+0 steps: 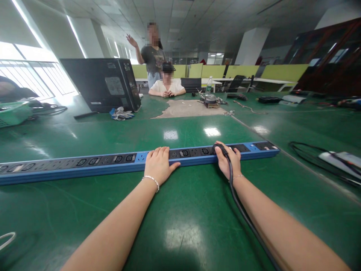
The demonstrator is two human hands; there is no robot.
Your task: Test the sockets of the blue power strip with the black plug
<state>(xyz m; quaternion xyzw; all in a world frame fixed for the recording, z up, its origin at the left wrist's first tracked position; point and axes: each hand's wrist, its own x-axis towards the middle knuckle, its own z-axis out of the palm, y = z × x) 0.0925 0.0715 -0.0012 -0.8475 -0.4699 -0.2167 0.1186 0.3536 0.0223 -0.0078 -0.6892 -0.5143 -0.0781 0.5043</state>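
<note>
A long blue power strip with black socket panels lies across the green table. My left hand rests over the middle of the strip, fingers together on its top and thumb stretched along the front edge; it is wrapped over the strip. Farther right, my right hand grips a black plug at the strip's sockets. How far the plug sits in a socket is hidden. From the plug a black cable runs down along my right forearm to the bottom edge.
Behind the strip stand a black computer case, gloves and a bottle near a metal device. A green basket is at left, cables and a white object at right. Two people are beyond the table.
</note>
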